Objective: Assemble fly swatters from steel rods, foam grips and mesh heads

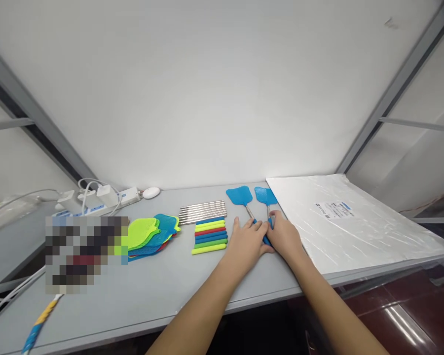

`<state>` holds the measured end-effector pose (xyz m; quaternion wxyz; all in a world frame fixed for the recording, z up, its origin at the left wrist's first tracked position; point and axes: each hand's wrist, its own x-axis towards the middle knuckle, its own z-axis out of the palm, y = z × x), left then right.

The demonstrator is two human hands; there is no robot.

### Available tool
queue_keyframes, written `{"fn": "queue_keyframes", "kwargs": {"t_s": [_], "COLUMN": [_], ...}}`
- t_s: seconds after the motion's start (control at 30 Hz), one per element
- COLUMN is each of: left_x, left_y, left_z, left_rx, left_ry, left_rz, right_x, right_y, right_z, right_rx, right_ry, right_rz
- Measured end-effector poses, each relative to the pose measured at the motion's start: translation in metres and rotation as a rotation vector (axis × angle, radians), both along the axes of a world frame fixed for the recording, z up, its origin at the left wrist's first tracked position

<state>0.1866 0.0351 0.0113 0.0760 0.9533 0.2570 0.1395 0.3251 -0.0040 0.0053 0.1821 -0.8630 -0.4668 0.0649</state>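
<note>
Two blue fly swatters, a left one [240,195] and a right one [265,195], lie side by side at the table's right half. Each has a metal rod and a blue handle. My left hand [246,241] is closed loosely over the left swatter's handle, thumb on its near side. My right hand [285,235] curls around the handle of the right swatter, touching my left fingertips. Parts of both handles are hidden under my fingers. Just left of my hands lies a row of coloured handle tubes [210,236] in yellow-green, red, blue and green.
Metal rods [202,212] lie behind the tubes. Swatter heads [142,232] are stacked further left, beside a pixelated patch. A power strip [129,196] with plugs and a white oval device [151,193] stand at the back left. A white wrapped board [318,222] covers the table's right end.
</note>
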Motion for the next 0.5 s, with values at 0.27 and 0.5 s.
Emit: {"fn": "queue_keyframes", "kwargs": {"t_s": [0.27, 0.5], "left_x": [-0.0048, -0.0097], "left_y": [-0.0058, -0.0051], "left_z": [-0.0036, 0.0017], "left_rx": [0.055, 0.073], "left_ry": [-0.037, -0.067], "left_rz": [0.02, 0.021], "right_x": [-0.0013, -0.0005], "right_y": [0.0021, -0.0069], "right_z": [-0.0066, -0.0067], "right_rx": [0.054, 0.17], "right_ry": [-0.029, -0.007], "right_rz": [-0.009, -0.011]}}
